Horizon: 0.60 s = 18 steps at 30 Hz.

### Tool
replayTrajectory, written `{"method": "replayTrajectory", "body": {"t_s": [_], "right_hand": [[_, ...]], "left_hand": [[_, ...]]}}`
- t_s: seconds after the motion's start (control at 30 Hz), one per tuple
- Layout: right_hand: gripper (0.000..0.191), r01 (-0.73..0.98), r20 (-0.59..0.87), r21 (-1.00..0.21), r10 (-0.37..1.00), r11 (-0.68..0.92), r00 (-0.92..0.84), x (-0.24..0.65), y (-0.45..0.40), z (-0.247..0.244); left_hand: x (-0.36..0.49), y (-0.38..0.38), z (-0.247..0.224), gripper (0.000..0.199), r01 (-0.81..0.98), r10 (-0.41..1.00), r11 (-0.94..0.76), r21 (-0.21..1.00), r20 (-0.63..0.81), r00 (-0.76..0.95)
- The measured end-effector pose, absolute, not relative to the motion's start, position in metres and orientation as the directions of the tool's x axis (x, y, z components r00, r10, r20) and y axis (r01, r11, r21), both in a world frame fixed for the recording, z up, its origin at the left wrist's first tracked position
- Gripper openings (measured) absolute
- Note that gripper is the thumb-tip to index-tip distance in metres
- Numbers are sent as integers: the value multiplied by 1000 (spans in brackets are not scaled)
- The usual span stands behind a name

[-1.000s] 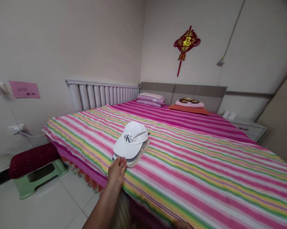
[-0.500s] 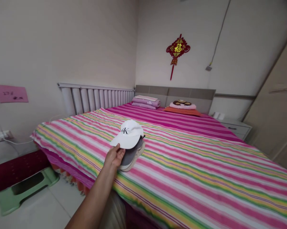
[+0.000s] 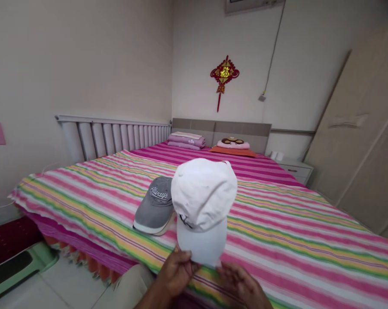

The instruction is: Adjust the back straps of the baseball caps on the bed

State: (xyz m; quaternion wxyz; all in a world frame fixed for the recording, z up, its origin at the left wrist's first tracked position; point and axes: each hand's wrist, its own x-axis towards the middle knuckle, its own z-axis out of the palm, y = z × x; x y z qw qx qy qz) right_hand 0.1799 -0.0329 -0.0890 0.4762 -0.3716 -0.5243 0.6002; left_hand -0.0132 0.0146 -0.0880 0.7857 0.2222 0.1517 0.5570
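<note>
In front of me I hold up a white baseball cap point(image 3: 204, 193), its crown away from me and its brim hanging toward me. My left hand point(image 3: 177, 272) pinches the brim's near left edge between thumb and fingers. By the brim's right corner is my right hand point(image 3: 240, 283), its fingers loosely apart and slightly blurred; whether a fingertip touches the brim is hard to see. A grey cap with white lettering point(image 3: 157, 204) lies on the bed to the left, partly covered by the white one. A pale brim edge shows beneath it.
A striped sheet point(image 3: 297, 240) covers the bed. Folded purple bedding point(image 3: 186, 141) and an orange pillow point(image 3: 232, 150) lie by the headboard point(image 3: 242, 131). A radiator point(image 3: 116, 135) runs along the left wall. A green stool point(image 3: 35, 262) stands at lower left.
The white cap has come off the stack of caps, moved right and closer to me, and turned. The grey cap is now uncovered in large part. My right hand has come into view.
</note>
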Motion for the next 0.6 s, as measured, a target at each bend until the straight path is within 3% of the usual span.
{"method": "replayTrajectory", "body": {"t_s": [0.07, 0.2, 0.33, 0.6], "right_hand": [[67, -358, 157, -931, 965, 74, -210, 175, -30, -57], [59, -530, 159, -846, 975, 55, -153, 167, -32, -13], [40, -650, 93, -760, 991, 12, -91, 168, -36, -16], [35, -814, -61, -577, 997, -65, -36, 180, -43, -34]], "left_hand": [[3, -6, -107, 55, -782, 901, 362, 507, 24, 433], [22, -32, -135, 57, -702, 812, 499, 508, 7, 583], [16, -34, -152, 45, -684, 785, 549, 480, -14, 620], [-9, -3, -145, 23, -736, 771, 545, 402, 104, 628]]}}
